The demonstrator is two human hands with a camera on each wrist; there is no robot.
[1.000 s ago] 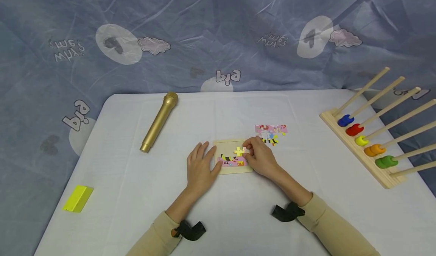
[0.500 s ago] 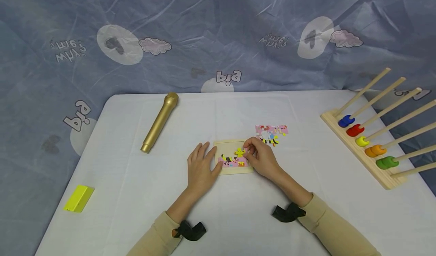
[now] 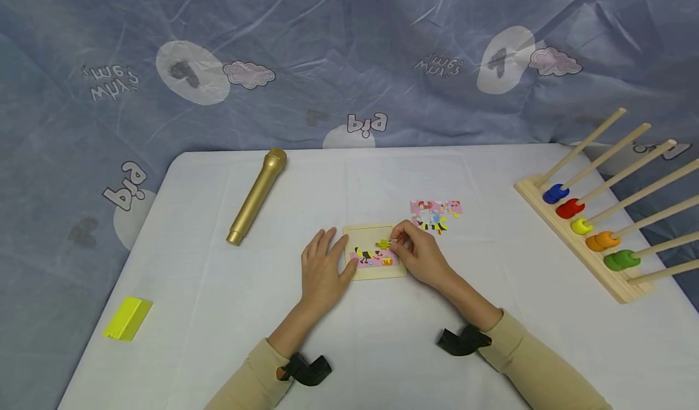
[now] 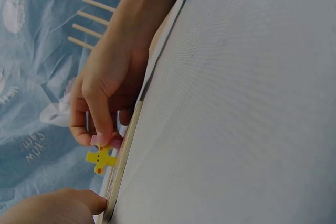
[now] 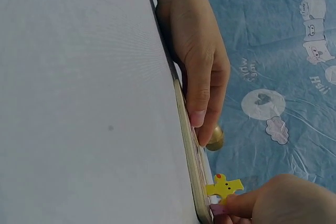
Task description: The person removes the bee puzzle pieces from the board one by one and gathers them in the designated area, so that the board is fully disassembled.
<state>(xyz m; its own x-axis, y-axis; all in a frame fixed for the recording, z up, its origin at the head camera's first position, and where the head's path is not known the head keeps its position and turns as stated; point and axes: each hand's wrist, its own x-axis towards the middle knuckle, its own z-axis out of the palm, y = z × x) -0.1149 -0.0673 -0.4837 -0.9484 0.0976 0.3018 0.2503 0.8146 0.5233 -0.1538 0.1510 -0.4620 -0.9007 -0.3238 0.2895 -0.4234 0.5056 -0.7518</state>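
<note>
My right hand (image 3: 419,253) pinches a yellow-and-pink jigsaw piece (image 4: 101,158) between thumb and fingertips, close over the puzzle board (image 3: 364,236). In the left wrist view the piece stands tilted, its dotted face showing. My left hand (image 3: 323,270) rests with fingers spread at the board's left edge, the thumb on its lower left part. Along the bottom of the board lie fitted pink pieces (image 3: 377,260) with a bee and a honey pot; bare wood shows above them. Behind the right hand lies a loose group of puzzle pieces (image 3: 435,207), pink, blue and yellow.
A gold microphone (image 3: 255,198) lies at the back left of the white table (image 3: 218,313). Near the left edge sits a yellow block (image 3: 128,318). A wooden bead rack (image 3: 579,240) with upright rods and coloured beads stands on the right. Patterned blue cloth (image 3: 306,46) hangs behind.
The piece in my right hand has tipped from face-up to nearly edge-on in the head view. The left hand keeps its place on the board.
</note>
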